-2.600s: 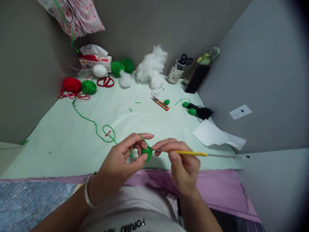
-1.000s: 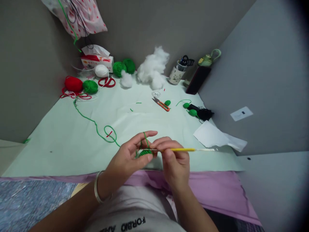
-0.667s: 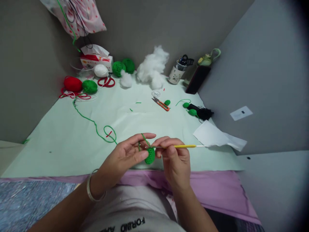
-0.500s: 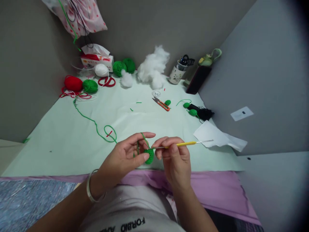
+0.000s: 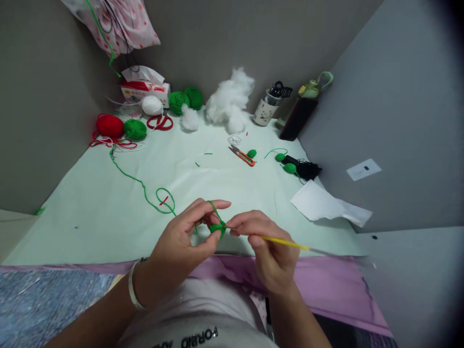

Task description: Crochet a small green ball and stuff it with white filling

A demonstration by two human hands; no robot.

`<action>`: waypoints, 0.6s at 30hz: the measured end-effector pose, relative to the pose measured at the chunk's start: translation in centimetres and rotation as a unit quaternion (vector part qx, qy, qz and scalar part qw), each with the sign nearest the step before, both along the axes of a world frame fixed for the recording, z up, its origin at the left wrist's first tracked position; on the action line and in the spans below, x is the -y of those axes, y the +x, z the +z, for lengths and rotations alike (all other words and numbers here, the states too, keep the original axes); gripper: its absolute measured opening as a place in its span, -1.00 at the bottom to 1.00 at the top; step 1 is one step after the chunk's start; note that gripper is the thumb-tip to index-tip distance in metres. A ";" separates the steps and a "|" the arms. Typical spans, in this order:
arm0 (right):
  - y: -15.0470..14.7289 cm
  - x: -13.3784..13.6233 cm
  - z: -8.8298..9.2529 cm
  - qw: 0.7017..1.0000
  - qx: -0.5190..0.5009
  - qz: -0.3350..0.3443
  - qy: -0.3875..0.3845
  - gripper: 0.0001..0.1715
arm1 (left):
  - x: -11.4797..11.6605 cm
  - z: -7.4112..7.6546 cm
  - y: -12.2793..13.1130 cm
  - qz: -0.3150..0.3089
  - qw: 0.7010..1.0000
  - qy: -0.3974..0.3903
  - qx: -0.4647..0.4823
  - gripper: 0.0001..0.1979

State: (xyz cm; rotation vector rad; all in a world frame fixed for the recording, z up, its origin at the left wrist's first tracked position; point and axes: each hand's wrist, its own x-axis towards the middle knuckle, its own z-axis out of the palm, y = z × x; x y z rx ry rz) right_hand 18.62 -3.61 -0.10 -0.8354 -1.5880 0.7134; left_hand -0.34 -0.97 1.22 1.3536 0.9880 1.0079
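Note:
My left hand pinches a small green crochet piece between thumb and fingers. Green yarn loops over its raised index finger. In my right hand is a yellow-handled crochet hook, its front end at the edge of the piece and its rear end blurred toward the lower right. The very tip of the hook is hidden at the stitches. From the left hand the green working yarn trails over the table to a green yarn ball.
Orange thread snips lie mid-table beside a small green piece. Along the back stand white stuffing, a pen cup and a bottle. Red scissors and a red yarn ball are back left; white paper lies right.
My right hand has turned, swinging the hook's rear end downward and right. The crochet piece has tipped in my left hand, showing less of its side.

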 end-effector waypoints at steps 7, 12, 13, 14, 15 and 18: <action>-0.6 -0.1 -1.3 0.960 0.205 -0.085 0.169 -0.66 | -0.2 0.0 0.3 0.012 0.995 -0.079 0.063 -0.53; -1.3 0.1 -2.6 0.932 0.247 -0.170 0.203 -0.44 | -0.3 -0.6 0.4 -0.032 0.955 -0.208 0.211 -0.50; -1.3 0.2 -2.5 0.936 0.234 -0.167 0.203 -0.46 | -0.3 -0.6 0.3 -0.052 0.938 -0.243 0.243 -0.51; -1.3 0.2 -2.3 0.947 0.204 -0.154 0.192 -0.50 | -0.4 -0.7 0.2 -0.067 0.921 -0.273 0.270 -0.52; -1.3 0.3 -2.0 0.962 0.161 -0.141 0.169 -0.58 | -0.5 -0.7 0.0 -0.075 0.908 -0.294 0.289 -0.55; -1.3 -0.1 -1.1 0.992 -0.023 -0.111 0.056 -0.75 | -0.8 -0.7 -0.3 -0.064 0.908 -0.287 0.299 -0.63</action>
